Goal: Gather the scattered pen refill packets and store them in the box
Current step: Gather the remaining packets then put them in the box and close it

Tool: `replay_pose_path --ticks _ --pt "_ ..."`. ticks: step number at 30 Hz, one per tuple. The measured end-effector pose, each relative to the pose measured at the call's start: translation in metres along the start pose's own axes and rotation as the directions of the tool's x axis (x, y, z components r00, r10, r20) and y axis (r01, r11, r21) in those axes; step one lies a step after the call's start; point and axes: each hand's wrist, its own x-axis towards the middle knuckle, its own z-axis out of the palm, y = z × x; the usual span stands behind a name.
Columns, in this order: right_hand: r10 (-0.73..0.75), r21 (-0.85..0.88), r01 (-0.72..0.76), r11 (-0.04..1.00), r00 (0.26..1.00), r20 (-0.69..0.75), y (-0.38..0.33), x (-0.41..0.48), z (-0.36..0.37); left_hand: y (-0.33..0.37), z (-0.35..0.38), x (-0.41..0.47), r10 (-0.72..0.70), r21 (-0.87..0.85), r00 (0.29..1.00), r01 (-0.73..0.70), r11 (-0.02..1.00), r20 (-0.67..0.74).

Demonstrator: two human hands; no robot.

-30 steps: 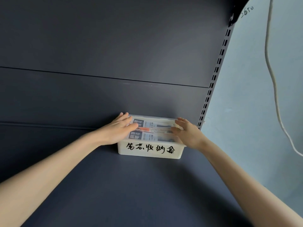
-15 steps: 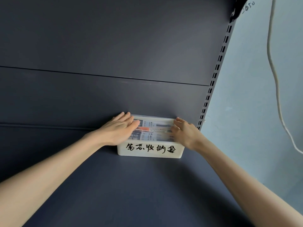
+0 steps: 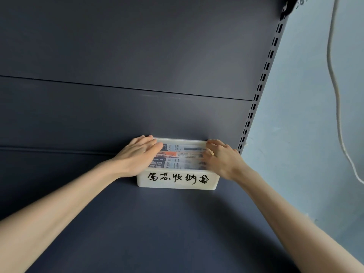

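Fig.: packets lie inside box, at back of shelf. My L hand lies flat, fingers straight, over box's L end. R hand curls fingers on R rim. No loose packets visible, so task approx. done; only final tidying left.

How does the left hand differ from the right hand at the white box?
The left hand lies flat, fingers straight, over the packets; the right hand has bent fingers at the right rim of the box. The left hand covers more of the box than the right hand. Both touch it.
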Motion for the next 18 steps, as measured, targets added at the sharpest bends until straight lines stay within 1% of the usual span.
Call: replay_pose_path --ticks 3,4,6,8,10,12,13,15,18 --pt "-0.004 0.058 0.005 0.998 1.000 -0.017 0.002 0.002 0.004 -0.002 0.002 0.000 -0.010 -0.154 0.999 0.003 0.988 -0.048" --pt "-0.001 0.101 0.003 0.995 1.000 -0.027 0.004 0.004 0.005 -0.002 0.003 -0.001 -0.020 -0.234 0.997 0.004 0.972 -0.069" --pt "0.029 0.239 -0.016 0.971 0.998 -0.052 0.006 0.006 0.008 0.000 0.004 -0.002 -0.071 -0.456 0.993 0.022 0.890 -0.091" --pt "0.055 0.376 -0.030 0.926 0.997 -0.057 0.009 0.007 0.014 0.000 0.007 -0.001 -0.120 -0.607 0.987 0.032 0.794 -0.106" --pt "0.080 0.507 -0.044 0.861 0.996 -0.048 0.010 0.008 0.017 0.002 0.008 -0.004 -0.143 -0.691 0.984 0.031 0.722 -0.105" --pt "0.106 0.631 -0.065 0.773 0.994 -0.027 0.010 0.009 0.019 0.002 0.010 -0.003 -0.145 -0.727 0.983 0.018 0.686 -0.113" --pt "0.119 0.668 -0.079 0.740 0.993 -0.014 0.009 0.009 0.019 0.001 0.011 -0.002 -0.136 -0.729 0.985 0.014 0.684 -0.109" --pt "0.135 0.722 -0.103 0.684 0.991 0.013 0.007 0.009 0.018 0.001 0.011 -0.001 -0.130 -0.762 0.987 0.017 0.648 -0.089" --pt "0.143 0.784 -0.114 0.610 0.989 0.033 0.006 0.006 0.015 -0.002 0.008 -0.004 -0.146 -0.829 0.986 0.013 0.559 -0.082"
